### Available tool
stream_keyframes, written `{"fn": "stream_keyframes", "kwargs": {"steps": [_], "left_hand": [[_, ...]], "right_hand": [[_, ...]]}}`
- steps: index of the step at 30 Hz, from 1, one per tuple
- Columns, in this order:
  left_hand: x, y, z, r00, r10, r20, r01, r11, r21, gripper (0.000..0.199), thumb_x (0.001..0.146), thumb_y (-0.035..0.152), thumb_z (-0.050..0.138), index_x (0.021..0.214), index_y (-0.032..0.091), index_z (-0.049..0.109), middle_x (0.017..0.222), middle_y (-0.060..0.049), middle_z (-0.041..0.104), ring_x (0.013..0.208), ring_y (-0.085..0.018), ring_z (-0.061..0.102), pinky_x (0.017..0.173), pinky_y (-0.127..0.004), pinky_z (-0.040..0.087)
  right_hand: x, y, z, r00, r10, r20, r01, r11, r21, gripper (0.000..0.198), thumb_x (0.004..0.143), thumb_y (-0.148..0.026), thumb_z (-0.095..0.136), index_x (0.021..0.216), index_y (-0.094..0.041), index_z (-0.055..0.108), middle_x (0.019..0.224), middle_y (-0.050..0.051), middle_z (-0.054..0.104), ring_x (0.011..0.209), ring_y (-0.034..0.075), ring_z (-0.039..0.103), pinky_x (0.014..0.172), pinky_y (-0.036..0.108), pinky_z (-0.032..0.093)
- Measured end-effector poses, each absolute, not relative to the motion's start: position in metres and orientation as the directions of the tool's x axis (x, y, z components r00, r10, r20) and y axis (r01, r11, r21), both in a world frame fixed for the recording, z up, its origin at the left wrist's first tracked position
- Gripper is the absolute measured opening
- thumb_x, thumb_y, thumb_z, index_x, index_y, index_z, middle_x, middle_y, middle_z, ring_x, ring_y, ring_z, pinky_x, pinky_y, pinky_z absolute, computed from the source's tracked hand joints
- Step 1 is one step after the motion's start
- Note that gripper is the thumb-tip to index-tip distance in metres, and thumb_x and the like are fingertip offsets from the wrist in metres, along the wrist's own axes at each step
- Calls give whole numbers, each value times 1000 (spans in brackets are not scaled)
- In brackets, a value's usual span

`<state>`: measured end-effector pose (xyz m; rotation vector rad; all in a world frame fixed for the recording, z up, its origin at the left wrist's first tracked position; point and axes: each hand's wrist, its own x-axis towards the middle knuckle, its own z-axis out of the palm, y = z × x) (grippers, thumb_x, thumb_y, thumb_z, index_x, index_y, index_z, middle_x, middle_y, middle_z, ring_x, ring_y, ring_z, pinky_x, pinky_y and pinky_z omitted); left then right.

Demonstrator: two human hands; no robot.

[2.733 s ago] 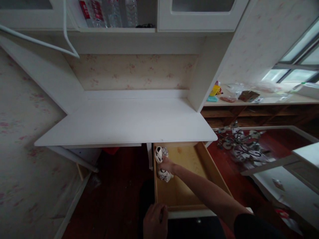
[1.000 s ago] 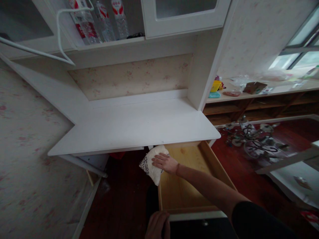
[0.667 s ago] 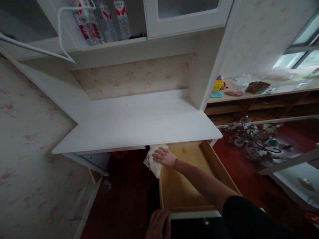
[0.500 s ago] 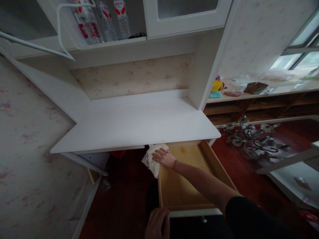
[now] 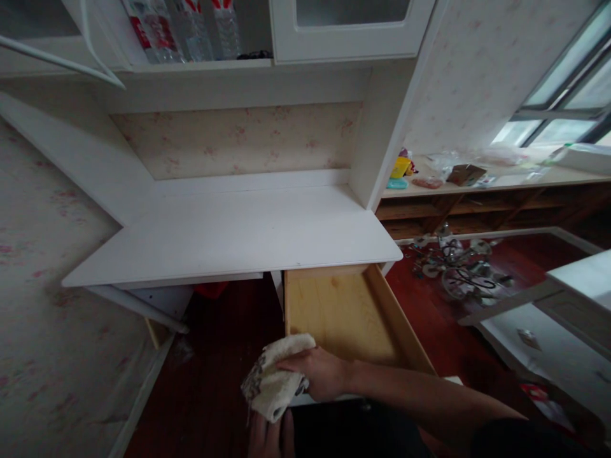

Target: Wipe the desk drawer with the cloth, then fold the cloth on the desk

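My right hand (image 5: 327, 374) is closed on a cream cloth (image 5: 281, 375) with a dark patterned edge. The cloth is bunched over the front left corner of a pulled-out wooden drawer (image 5: 338, 305), and part of it hangs outside the left side wall. At the bottom edge of the view, my left hand (image 5: 272, 437) is just below the cloth, its fingers pointing up and slightly apart. Its fingertips are partly covered by the cloth, and whether they touch it is unclear. The drawer's bare inside shows beyond my right forearm.
Above the drawer is a white desk top (image 5: 238, 235), with a shelf of plastic bottles (image 5: 191, 32) higher up. To the right, a dismantled chandelier (image 5: 458, 264) lies on the red floor near a low wooden shelf unit (image 5: 410, 207). A white cabinet (image 5: 573, 305) stands at the far right.
My right hand has drawn the cloth from the drawer's back left corner toward me, to the front left corner. My left hand has shifted left, off the drawer front. The view has turned slightly.
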<state>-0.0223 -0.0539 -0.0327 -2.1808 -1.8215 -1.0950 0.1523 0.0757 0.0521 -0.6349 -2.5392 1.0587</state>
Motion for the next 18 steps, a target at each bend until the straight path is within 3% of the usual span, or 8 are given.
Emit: {"fn": "stream_keyframes", "kwargs": {"steps": [4,8,14,18], "left_hand": [[-35,-50,-20,-60,819,570,885,-220,409,20,85,31,49,91,19,63,97,-11,60,90,-21,59,76,-35,51],[-29,-35,4,-96,854,511,834,-212,510,19,87,30,47,97,19,59,98,-9,56,92,-19,55,80,-34,48],[2,-5,20,-72,926,371,757,-191,625,21,89,30,42,102,19,55,101,-8,56,98,-20,52,87,-39,43],[25,22,29,71,966,248,755,-214,620,26,91,32,38,109,18,51,107,-9,57,102,-20,50,92,-40,40]], "right_hand": [[170,63,63,-859,512,21,339,599,-726,36,73,-12,54,108,-20,58,103,4,67,98,17,60,82,24,45],[202,66,72,-887,457,-67,364,603,-710,21,74,-15,53,93,-19,61,95,3,68,92,16,62,77,23,44],[274,59,83,-845,491,-213,493,559,-666,32,71,-10,52,100,-20,62,100,4,68,99,17,60,79,24,43],[319,51,87,-777,549,-308,612,545,-573,38,70,-6,52,104,-19,63,105,6,67,105,18,58,88,26,41]]}}
